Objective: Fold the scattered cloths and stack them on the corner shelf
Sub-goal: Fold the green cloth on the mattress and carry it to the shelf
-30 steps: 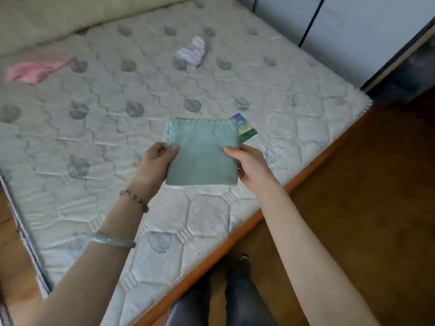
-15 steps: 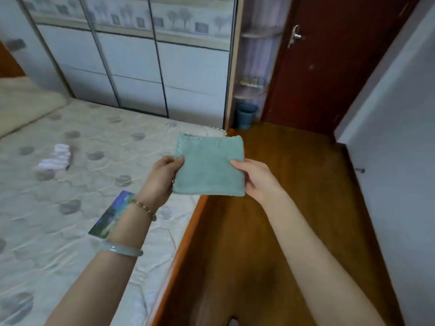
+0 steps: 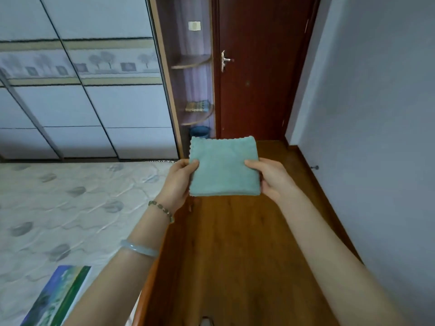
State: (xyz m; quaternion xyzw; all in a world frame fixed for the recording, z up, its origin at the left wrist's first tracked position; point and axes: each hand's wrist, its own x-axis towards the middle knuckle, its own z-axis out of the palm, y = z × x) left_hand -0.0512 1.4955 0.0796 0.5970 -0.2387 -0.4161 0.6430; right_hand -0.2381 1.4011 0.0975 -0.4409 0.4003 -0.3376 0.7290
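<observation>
A quilted mattress (image 3: pixel 70 196) is lying at the left. Its edge is meeting a brown plank floor (image 3: pixel 235 250) running toward a dark red door (image 3: pixel 254 95). The corner shelf (image 3: pixel 196 117) is standing between that door and the sliding wardrobe (image 3: pixel 94 107). The left hand (image 3: pixel 179 181) and right hand (image 3: pixel 275 178) are pinching the folded green cloth (image 3: pixel 223 168) by its side edges, above the floor near the mattress corner. Compared with half a second earlier, the shelf and door are appearing closer, and the white cloth has left the view.
</observation>
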